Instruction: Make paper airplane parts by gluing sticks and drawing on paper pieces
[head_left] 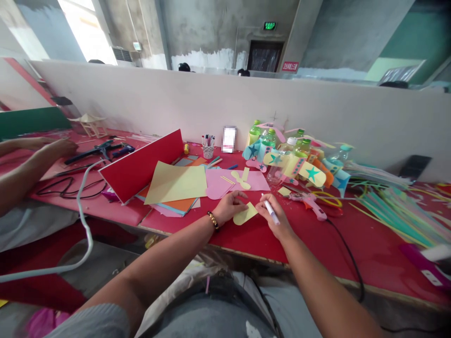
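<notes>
My left hand [229,209] is closed on the left part of a yellow paper piece [245,215] with one rounded end, low over the red table [260,241]. In my right hand [276,217] is a white marker [270,211], gripped like a pen at the paper's right side. Whether its tip touches the paper I cannot tell. Just beyond my hands, a yellow propeller-shaped paper cutout [241,180] and thin yellow strips [227,180] lie on pink paper [259,180]. A small yellow scrap [284,191] rests to the right of them.
Yellow sheets [178,183] lie left, before an upright red board [144,164]. Behind stand a pen cup [208,150] and a phone [229,140]. Decorated bottles [303,150], a pink glue gun [313,204] with cord, and colored strips [398,211] are right. Another person's hands [52,150] work far left.
</notes>
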The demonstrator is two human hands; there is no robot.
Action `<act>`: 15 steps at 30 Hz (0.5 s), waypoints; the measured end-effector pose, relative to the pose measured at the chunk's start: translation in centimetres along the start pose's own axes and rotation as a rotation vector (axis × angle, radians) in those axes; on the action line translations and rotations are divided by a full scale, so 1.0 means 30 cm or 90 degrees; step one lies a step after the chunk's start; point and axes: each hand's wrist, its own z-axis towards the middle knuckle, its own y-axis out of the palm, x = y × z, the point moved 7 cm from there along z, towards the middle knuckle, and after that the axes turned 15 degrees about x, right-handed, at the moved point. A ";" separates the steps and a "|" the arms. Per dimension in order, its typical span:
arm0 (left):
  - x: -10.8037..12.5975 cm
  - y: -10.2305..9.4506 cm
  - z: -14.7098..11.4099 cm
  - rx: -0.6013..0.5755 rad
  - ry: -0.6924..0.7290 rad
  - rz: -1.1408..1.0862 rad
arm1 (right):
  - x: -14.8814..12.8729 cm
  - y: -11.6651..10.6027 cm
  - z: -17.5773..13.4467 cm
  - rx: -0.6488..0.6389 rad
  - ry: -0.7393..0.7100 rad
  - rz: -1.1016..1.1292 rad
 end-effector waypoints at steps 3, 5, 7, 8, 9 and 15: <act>0.006 0.004 -0.006 -0.005 0.012 0.020 | 0.000 0.013 -0.003 -0.020 0.000 -0.007; 0.013 0.010 -0.014 -0.013 0.023 0.033 | -0.003 0.019 -0.009 -0.023 -0.002 -0.018; 0.020 0.019 -0.019 -0.035 0.033 0.042 | -0.013 0.028 -0.015 -0.029 -0.006 -0.033; 0.023 0.023 -0.020 -0.044 0.041 0.044 | -0.020 0.033 -0.018 -0.033 -0.010 -0.041; 0.026 0.026 -0.019 -0.054 0.048 0.045 | -0.027 0.038 -0.019 -0.035 -0.012 -0.049; 0.027 0.026 -0.012 -0.059 0.065 0.044 | -0.062 0.043 -0.025 -0.034 -0.024 -0.078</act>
